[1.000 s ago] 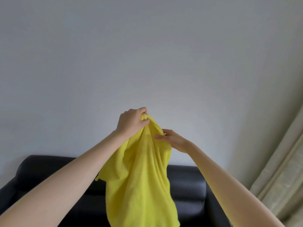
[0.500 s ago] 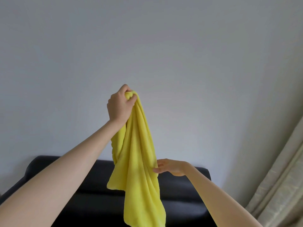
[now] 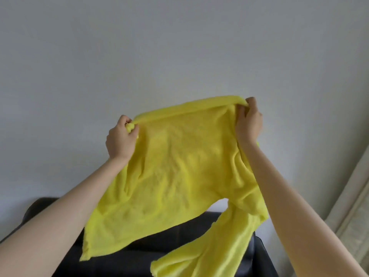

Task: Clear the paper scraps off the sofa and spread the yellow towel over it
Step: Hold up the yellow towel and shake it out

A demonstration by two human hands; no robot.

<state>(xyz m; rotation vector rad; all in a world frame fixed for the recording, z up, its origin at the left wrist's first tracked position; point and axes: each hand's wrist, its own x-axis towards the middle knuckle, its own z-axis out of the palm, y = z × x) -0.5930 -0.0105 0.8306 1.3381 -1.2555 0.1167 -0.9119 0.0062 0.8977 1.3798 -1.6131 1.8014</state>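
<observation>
Spreading is the step in hand: you hold the yellow towel (image 3: 179,172) up in front of you, stretched between both hands against a plain pale wall (image 3: 179,47). Your left hand (image 3: 121,138), at about nine o'clock from the towel's centre, has its grip closed on a bunched corner, fingers curled round a small wad of cloth. Your right hand (image 3: 248,122), at about two o'clock, pinches the opposite end of the top edge, thumb and fingers folded over the hem. That top edge is rolled into a soft ridge and slopes upward toward the right. The towel is a thick, fuzzy terry cloth, bright lemon in colour, limp and creased; its main panel hangs as a rough rectangle, while a longer flap at five o'clock trails lower and twists on itself. Below, at six o'clock, sits the sofa (image 3: 229,226), dark, smooth and faintly glossy, like leather or vinyl, with a rounded backrest. The towel hangs in front of it; whether the lowest flap touches the seat cannot be told. No paper scraps show on the part of the sofa in view, though most of the seat is hidden. A pale ribbed curtain (image 3: 355,206) hangs at four o'clock. Judging from this, your next move calls for lowering both hands together, keeping the edge taut, and shaking out the twisted flap so the cloth lands flat.
</observation>
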